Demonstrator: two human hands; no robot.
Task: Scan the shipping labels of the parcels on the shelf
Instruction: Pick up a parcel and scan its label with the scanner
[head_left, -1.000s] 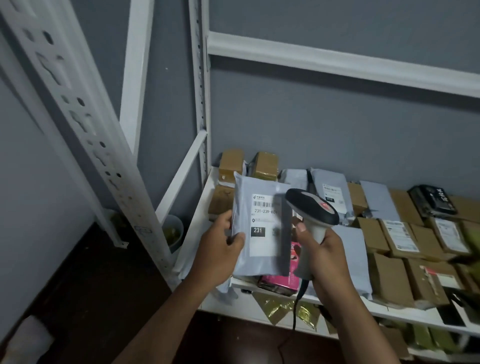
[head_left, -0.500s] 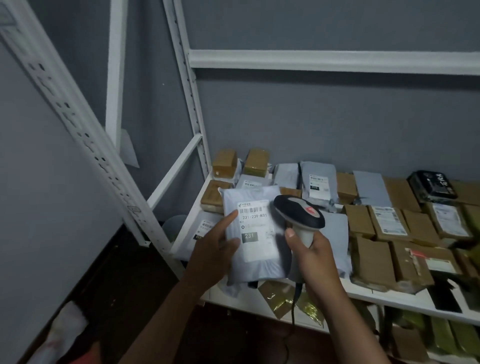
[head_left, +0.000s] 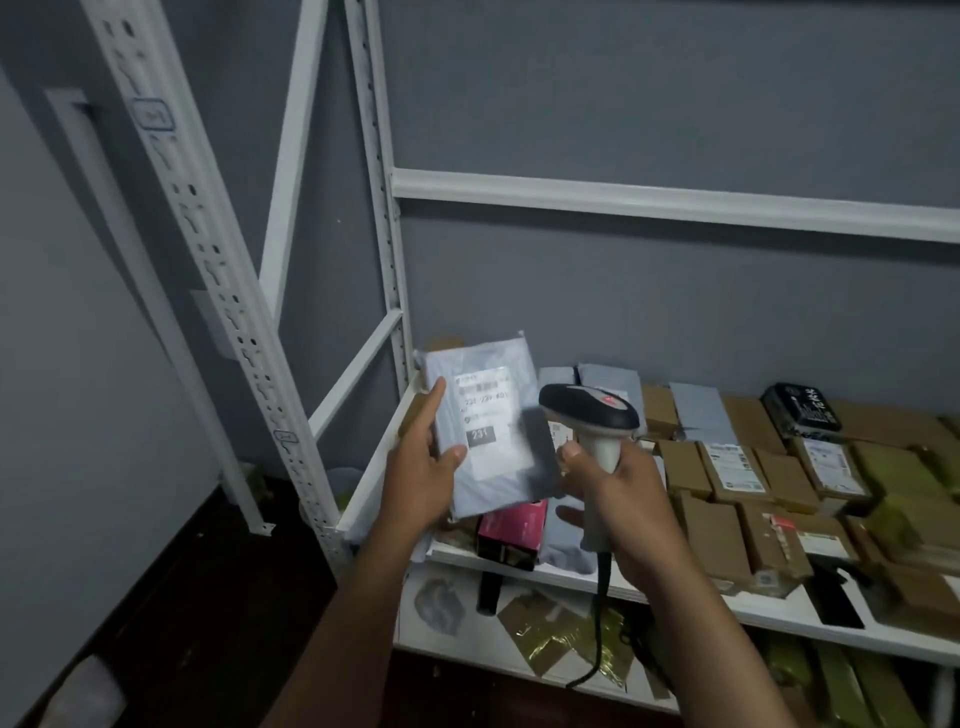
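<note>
White slotted upright (head_left: 208, 291) is standing at far left. Left hand (head_left: 421, 467) is gripping a grey poly parcel (head_left: 488, 431) by its left edge, thumb curled onto the front, index finger lying straight up the edge; parcel is raised above the shelf's (head_left: 779, 616) left end, white label (head_left: 485, 421) facing the camera, motion-blurred, "231" legible. Right hand (head_left: 623, 499) is wrapping its fingers around the handheld scanner's (head_left: 592, 415) grip, head just beside the parcel's right edge. Brown boxes (head_left: 737, 467) are covering the shelf to the right.
</note>
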